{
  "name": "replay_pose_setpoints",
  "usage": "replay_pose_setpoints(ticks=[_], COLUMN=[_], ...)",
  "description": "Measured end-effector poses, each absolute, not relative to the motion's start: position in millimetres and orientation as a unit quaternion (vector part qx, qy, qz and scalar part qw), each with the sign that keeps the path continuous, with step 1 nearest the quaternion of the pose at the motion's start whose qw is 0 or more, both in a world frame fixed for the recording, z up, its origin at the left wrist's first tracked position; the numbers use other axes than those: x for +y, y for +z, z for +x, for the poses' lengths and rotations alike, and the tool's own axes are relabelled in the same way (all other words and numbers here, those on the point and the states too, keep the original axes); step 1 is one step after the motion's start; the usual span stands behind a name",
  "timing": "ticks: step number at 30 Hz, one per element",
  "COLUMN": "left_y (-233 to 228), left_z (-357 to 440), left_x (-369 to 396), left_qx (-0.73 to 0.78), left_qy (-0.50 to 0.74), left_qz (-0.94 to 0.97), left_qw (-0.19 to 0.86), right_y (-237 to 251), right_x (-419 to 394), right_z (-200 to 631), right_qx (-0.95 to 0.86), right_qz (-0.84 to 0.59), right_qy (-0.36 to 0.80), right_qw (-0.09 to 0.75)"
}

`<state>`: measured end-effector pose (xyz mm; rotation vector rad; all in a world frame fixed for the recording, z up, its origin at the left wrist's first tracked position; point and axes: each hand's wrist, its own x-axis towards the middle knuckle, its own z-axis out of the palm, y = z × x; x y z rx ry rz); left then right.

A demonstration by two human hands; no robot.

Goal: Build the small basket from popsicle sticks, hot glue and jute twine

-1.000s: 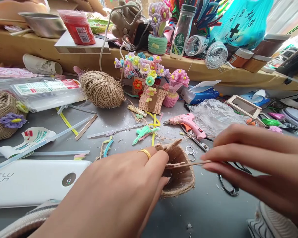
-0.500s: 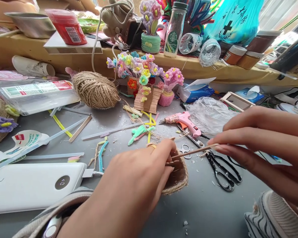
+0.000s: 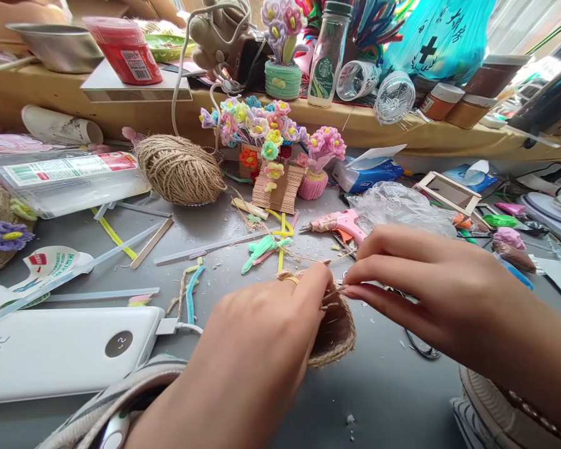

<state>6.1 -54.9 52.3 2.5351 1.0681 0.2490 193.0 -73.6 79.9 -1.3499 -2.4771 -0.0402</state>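
Note:
A small twine-wrapped basket (image 3: 343,343) with a braided rim lies tilted on the table, its opening toward the right. My left hand (image 3: 257,330) is closed around its near left side and hides much of it. Between the thumb and fingertips of my right hand (image 3: 416,287) is a thin, flat wooden stick (image 3: 338,291), seen edge-on. Only a short piece of the stick shows, at the basket's mouth beside my left fingertips. Its other end is hidden.
Behind my hands lie a pink glue gun (image 3: 339,223) and clear plastic wrap (image 3: 397,209). Black-handled scissors (image 3: 423,346) are partly under my right hand. A white power bank (image 3: 65,355) sits at left, a twine ball (image 3: 180,169) beyond it. Fluffy flowers (image 3: 262,125) stand at the back.
My right hand has moved left, close to the basket and my left fingertips. Less of the wooden stick shows between the hands. My left hand and the basket have barely moved.

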Motion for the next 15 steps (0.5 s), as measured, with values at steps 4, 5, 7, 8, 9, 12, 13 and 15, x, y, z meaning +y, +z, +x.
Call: replay_pose_setpoints(ticks=[4,5,7,8,9,12,13,15], left_y=[51.0,50.9,51.1,51.3,51.7,52.9,53.1,53.1], left_z=[5.7,5.6,5.6,5.8,6.1,7.6,7.9,8.0], left_x=[-55.4,-55.7,-56.4,-56.8,-57.1,-57.6,-57.6,-57.3], left_qx=[0.38,0.379,0.38,0.381,0.382,0.388,0.39,0.391], left_qy=[0.094,0.092,0.091,0.092,0.094,0.095,0.097,0.101], left_qz=[0.904,0.905,0.906,0.907,0.906,0.905,0.904,0.904], left_qw=[0.175,0.17,0.16,0.156,0.154,0.148,0.144,0.139], right_y=[75.3,74.5,73.0,72.4,71.8,70.4,70.1,69.5], right_x=[-71.3,-70.8,-69.8,-69.3,-68.9,-67.7,-67.3,-66.9], right_z=[188.2,187.4,186.0,185.5,184.9,183.4,183.0,182.4], right_qx=[-0.875,-0.88,-0.887,-0.891,-0.892,-0.895,-0.895,-0.895], right_qz=[-0.46,-0.453,-0.441,-0.437,-0.435,-0.433,-0.432,-0.432], right_qy=[0.02,0.023,0.021,0.02,0.019,0.026,0.032,0.046], right_qw=[0.149,0.143,0.132,0.126,0.12,0.106,0.104,0.101])
